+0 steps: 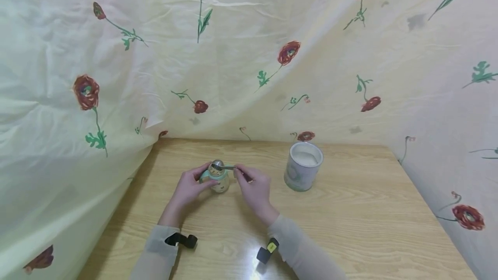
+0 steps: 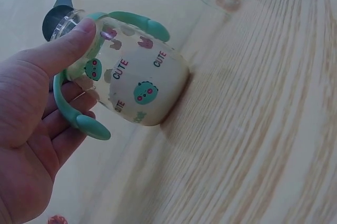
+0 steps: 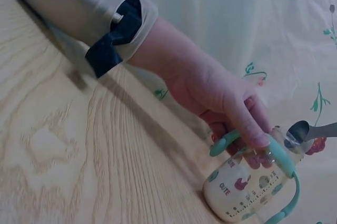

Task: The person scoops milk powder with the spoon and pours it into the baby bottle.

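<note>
My left hand grips a small clear baby bottle near its neck, thumb on one side and fingers on the other. Mint-green handles stick out from the bottle, which is printed with cartoon faces and "CUTE". Its base is on the table, and something whitish shows inside. My right hand pinches the handle of a metal spoon. The spoon's bowl is right at the bottle's uncapped mouth; what the bowl holds cannot be made out. The right hand is out of both wrist views.
An open pale tin with white contents stands on the wooden table, to the right of my right hand. A cream cloth with red poppies hangs behind the table and at both sides. Each wrist carries a dark strapped device.
</note>
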### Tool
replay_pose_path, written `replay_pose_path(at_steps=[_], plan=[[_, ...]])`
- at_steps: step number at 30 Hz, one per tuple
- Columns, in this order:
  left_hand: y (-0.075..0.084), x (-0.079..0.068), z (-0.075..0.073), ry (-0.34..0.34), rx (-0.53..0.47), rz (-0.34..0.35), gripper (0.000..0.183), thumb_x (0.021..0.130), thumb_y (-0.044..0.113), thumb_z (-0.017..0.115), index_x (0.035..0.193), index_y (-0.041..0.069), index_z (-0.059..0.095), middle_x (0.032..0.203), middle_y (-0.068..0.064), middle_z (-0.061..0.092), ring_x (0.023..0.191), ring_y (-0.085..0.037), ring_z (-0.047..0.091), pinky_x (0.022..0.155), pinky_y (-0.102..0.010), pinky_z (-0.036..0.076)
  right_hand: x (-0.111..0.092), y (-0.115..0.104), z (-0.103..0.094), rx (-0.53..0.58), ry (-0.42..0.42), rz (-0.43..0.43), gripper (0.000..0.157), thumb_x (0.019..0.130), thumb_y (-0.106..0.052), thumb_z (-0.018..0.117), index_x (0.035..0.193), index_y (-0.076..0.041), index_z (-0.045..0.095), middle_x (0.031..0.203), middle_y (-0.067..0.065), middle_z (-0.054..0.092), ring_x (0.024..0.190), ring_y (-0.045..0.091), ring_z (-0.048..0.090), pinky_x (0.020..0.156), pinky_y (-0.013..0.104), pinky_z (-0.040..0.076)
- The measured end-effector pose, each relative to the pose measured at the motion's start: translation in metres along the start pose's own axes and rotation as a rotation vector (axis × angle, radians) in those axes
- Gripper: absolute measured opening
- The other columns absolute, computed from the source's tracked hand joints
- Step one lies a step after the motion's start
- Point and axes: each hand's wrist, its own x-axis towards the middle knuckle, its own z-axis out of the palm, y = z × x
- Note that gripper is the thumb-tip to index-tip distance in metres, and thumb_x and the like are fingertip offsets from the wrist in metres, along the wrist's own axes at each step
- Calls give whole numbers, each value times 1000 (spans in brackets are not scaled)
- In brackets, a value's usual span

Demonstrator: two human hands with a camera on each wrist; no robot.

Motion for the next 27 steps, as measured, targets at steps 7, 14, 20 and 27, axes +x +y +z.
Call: replay_pose_path(at_steps=[7, 14, 20, 27], plan=[[1, -1, 2, 5, 7, -7, 78, 84, 32, 94, 151, 8, 60, 151, -14, 61, 142, -35, 55, 120, -51, 42, 2, -8, -2, 86, 15, 134, 9, 94, 3, 79, 102, -1, 83, 93, 9, 81, 70, 19, 75, 64, 20, 61], [1, -1, 3, 4, 2, -17, 78, 85, 31, 93, 152, 8, 60, 152, -14, 60, 141, -35, 56, 120, -51, 43, 3, -13, -1, 135, 43, 253, 10, 94, 0, 80, 103, -3, 83, 98, 9, 82, 74, 34, 76, 65, 20, 61], [4, -1, 3, 2, 10, -8, 77, 86, 30, 93, 151, 8, 60, 152, -14, 61, 142, -36, 55, 120, -52, 43, 6, -16, -5, 174, 59, 380, 10, 96, -6, 80, 105, -5, 83, 99, 7, 82, 79, 37, 75, 65, 19, 60], [2, 0, 2, 1, -6, 0, 73, 86, 24, 93, 150, 6, 62, 150, -15, 61, 141, -34, 57, 119, -48, 43, 12, -18, -23, 231, 98, 570, 20, 98, -22, 81, 112, -7, 82, 99, 6, 81, 76, 16, 69, 64, 20, 57]])
